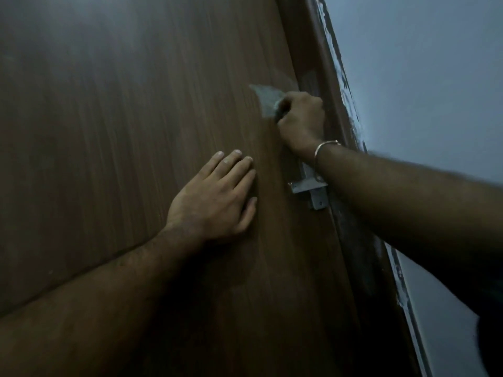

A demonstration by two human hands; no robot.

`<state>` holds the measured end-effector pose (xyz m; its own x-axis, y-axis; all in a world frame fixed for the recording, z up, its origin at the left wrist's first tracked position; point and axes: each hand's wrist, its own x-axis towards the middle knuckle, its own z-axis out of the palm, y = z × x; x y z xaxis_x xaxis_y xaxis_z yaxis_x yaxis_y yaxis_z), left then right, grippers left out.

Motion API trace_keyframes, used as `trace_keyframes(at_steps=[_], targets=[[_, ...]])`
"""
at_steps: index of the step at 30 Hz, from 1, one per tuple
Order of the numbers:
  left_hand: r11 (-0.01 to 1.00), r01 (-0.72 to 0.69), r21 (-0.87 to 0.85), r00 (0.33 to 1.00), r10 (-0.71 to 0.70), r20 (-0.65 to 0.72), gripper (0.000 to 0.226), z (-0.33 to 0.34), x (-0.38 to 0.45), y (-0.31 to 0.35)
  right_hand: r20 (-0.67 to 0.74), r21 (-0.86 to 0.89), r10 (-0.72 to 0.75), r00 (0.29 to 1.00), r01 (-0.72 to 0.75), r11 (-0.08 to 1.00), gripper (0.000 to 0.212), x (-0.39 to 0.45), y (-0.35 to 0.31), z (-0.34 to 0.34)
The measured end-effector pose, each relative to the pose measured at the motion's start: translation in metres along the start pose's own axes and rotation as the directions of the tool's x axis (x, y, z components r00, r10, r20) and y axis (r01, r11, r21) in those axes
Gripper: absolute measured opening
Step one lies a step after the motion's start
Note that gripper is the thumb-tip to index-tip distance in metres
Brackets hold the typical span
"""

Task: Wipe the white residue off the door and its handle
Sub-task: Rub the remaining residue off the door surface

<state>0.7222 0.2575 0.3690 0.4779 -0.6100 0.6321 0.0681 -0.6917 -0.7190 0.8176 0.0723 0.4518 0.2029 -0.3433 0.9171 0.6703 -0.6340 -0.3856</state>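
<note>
Head view has your left hand [215, 197] flat on the brown door [122, 131], fingers straight and together, palm pressed to the wood just left of the metal latch [310, 187]. Your right hand [300, 118] is higher up near the door's right edge, fist curled tight round a scraper [265, 99] whose wide greyish blade points up-left and lies against the door face. There's a thin bangle [325, 145] on that wrist. Latch sits on the door edge right under your right forearm. White paint smears run along the frame [340, 66] beside the blue wall [422, 77], and it's pretty dim and blurry overall
</note>
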Motion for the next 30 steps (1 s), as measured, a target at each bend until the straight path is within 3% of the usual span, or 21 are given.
trace_keyframes(at_steps=[2,3,7,10,12,16,18,20,22,26,28,30], targets=[[1.0,-0.005,-0.006,1.0,0.005,-0.004,0.067,0.0,0.0,-0.001,0.077,0.021,-0.133,0.988,0.132,0.991,0.022,-0.016,0.008,-0.002],[1.0,-0.006,-0.01,1.0,0.006,-0.007,0.067,0.0,0.0,-0.001,0.077,0.007,-0.127,0.989,0.127,0.992,0.024,-0.017,0.013,-0.005],[1.0,-0.003,-0.008,1.0,0.003,0.004,0.066,0.0,-0.001,0.0,-0.023,-0.077,0.077,0.997,-0.079,0.994,0.022,0.02,0.001,-0.006],[1.0,0.001,-0.015,1.0,-0.001,-0.005,0.066,0.0,0.0,0.0,0.06,-0.058,-0.11,0.992,0.114,0.992,0.011,0.002,-0.017,0.004],[1.0,-0.004,-0.024,1.0,0.003,-0.011,0.066,-0.001,-0.001,0.0,0.102,-0.027,-0.163,0.981,0.167,0.986,0.011,-0.014,-0.008,0.002],[1.0,-0.011,-0.016,1.0,0.01,-0.012,0.065,0.002,-0.002,-0.001,0.008,-0.01,0.082,0.997,-0.082,0.997,0.012,0.019,-0.001,-0.003],[1.0,-0.002,-0.007,1.0,0.002,-0.02,0.064,0.002,0.0,0.0,-0.044,-0.032,0.027,0.999,-0.029,0.999,0.016,0.024,-0.012,0.005],[1.0,-0.006,-0.01,1.0,0.006,-0.015,0.065,0.003,-0.001,-0.001,0.007,-0.014,-0.093,0.996,0.093,0.996,0.019,0.012,-0.017,0.008],[1.0,-0.01,-0.021,1.0,0.01,-0.008,0.066,0.001,-0.001,-0.001,0.044,-0.013,-0.124,0.991,0.125,0.992,0.019,0.004,-0.003,0.005],[1.0,-0.019,-0.02,1.0,0.019,-0.004,0.066,0.0,-0.001,-0.001,-0.079,-0.035,0.105,0.991,-0.108,0.994,0.013,0.043,-0.004,0.002],[1.0,-0.016,-0.017,1.0,0.016,-0.008,0.065,0.0,0.0,-0.001,-0.081,0.013,0.044,0.996,-0.043,0.999,0.01,0.052,-0.021,0.009],[1.0,-0.012,-0.023,1.0,0.012,-0.014,0.064,0.001,0.0,-0.002,-0.02,0.072,-0.112,0.994,0.113,0.991,0.009,0.037,-0.032,0.012]])
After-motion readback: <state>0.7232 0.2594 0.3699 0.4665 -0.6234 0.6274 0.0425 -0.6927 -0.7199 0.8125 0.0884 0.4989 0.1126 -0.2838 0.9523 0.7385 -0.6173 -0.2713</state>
